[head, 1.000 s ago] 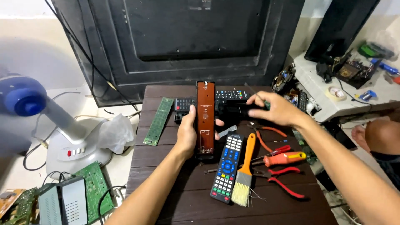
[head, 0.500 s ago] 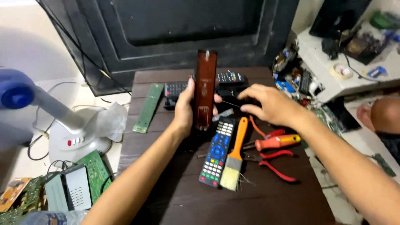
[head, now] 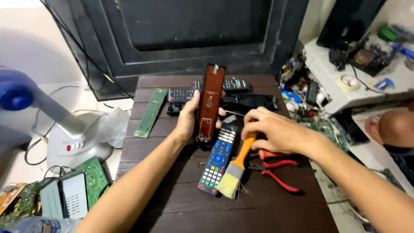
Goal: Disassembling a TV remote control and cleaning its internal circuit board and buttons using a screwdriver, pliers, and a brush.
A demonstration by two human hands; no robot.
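My left hand (head: 188, 121) grips a long brown circuit board (head: 210, 101) and holds it upright above the dark wooden table (head: 172, 203). My right hand (head: 276, 131) is closed around the orange handle of a paintbrush (head: 235, 170), whose pale bristles point toward the table's near edge. The brush lies partly over a blue remote control (head: 217, 159). Just right of my right hand are red-handled pliers (head: 278, 172).
A green circuit strip (head: 151, 112) lies at the table's left edge. Black remotes and casing parts (head: 241, 97) sit at the back, before a large black panel (head: 181, 34). A fan base (head: 77, 142) and boards are on the floor at left, cluttered electronics at right.
My right hand has moved from the black remotes at the back down to the paintbrush and closed on its handle. The brown board stays in my left hand.
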